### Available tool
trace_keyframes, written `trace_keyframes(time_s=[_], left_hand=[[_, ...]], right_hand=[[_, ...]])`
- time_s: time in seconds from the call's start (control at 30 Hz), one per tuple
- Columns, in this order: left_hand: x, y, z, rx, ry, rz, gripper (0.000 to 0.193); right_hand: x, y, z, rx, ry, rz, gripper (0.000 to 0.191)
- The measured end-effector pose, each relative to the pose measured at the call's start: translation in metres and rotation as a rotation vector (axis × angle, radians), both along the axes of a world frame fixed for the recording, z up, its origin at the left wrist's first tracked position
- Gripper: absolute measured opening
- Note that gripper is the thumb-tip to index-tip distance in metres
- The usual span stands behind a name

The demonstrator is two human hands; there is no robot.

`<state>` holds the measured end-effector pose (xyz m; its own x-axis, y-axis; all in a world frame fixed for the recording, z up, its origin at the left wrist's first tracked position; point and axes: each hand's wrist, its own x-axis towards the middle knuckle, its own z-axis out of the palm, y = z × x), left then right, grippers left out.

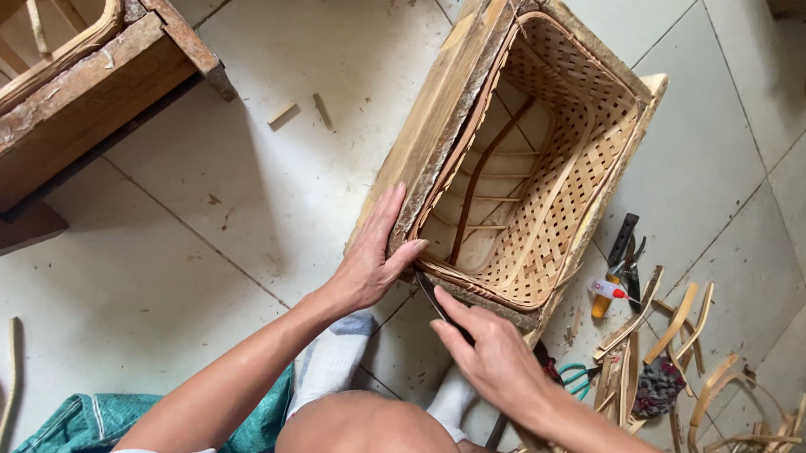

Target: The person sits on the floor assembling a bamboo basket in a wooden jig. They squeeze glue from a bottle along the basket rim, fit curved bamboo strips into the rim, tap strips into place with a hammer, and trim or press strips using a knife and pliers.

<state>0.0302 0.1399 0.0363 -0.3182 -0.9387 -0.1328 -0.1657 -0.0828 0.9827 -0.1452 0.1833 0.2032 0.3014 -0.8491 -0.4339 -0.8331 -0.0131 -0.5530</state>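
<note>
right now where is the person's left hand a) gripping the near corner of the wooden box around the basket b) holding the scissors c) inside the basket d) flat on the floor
a: the left hand grips the near corner of the wooden box that holds the woven basket.

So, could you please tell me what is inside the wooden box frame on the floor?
A woven basket fills the wooden box frame, with a dark curved strip across its inside. The left hand covers the near corner; the basket's underside is hidden.
</note>
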Motion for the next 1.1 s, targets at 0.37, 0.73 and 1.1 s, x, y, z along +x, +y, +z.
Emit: trace_keyframes(time_s=[0.37, 0.73, 1.1], left_hand=[[-0.005, 0.003, -0.004, -0.02, 0.016, 0.025, 0.083], [-0.007, 0.018, 0.021, -0.394, -0.397, 0.092, 0.058], [-0.013, 0.019, 0.028, -0.366, -0.455, 0.115, 0.052]], right_hand=[[-0.016, 0.012, -0.014, 0.041, 0.05, 0.022, 0.055], [-0.006, -0.125, 0.04, -0.165, 0.892, 0.744, 0.054], [0.022, -0.173, 0.039, -0.341, 1.054, 1.0, 0.03]])
